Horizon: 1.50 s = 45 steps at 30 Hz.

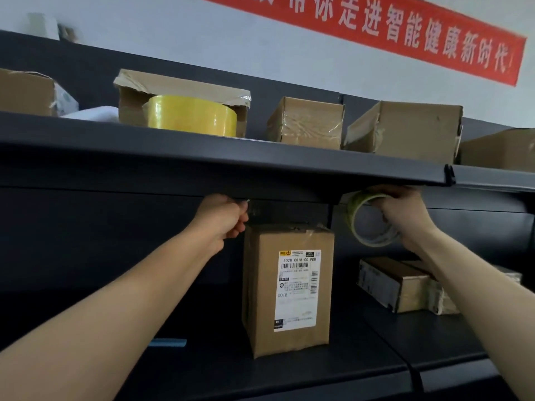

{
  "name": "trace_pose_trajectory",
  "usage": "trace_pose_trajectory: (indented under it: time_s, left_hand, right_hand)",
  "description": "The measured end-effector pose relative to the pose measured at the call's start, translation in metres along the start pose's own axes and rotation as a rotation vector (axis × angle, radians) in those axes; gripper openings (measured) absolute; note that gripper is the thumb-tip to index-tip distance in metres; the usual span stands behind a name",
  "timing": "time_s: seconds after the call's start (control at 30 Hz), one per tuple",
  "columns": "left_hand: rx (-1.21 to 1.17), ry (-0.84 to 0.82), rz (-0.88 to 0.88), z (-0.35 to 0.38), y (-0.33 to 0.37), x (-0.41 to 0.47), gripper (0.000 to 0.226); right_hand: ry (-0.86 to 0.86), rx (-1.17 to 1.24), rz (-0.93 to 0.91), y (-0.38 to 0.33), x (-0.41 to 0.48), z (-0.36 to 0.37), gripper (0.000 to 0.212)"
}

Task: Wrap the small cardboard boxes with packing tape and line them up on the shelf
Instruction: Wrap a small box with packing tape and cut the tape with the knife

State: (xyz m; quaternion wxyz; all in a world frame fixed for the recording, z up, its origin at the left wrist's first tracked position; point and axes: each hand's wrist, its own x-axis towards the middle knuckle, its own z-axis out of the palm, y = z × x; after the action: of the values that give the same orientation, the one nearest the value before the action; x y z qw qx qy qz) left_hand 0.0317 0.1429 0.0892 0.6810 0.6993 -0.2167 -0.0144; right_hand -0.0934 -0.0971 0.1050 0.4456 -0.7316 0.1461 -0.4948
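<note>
- Head view: labelled box (289,287) stands upright on the lower shelf (318,371), shipping label facing the camera. It is the reference for everything below.
- Left hand (224,217): at the box's upper left corner, fingers curled. It pinches what looks like the end of a clear tape strip (254,209) running above the box top; the strip is faint, only glints show.
- Right hand (405,215): up and right of the box, just under the upper shelf (202,157) edge, fingers wrapped round a thin tape roll (364,221).
- Right of the box, same shelf, apart from it: low taped boxes (405,287) lying side by side.
- Lower left of the box: small blue item (168,342), too dark to identify.
- Above the box, on the upper shelf: two taped boxes (307,123) in a row, with another (500,149) further right.
- Above left of the box: fat yellow tape roll (192,115) in front of a torn-open carton (173,91).
- Far above right: red banner (376,33) on the wall.
</note>
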Motion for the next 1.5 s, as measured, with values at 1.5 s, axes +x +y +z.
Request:
trace_pose_trajectory:
  time_s: [1.5]
  left_hand:
    - [-0.314, -0.033, -0.328, 0.014, -0.052, 0.008, 0.015]
  right_hand:
    - [-0.106, -0.004, 0.144, 0.063, 0.015, 0.036, 0.026]
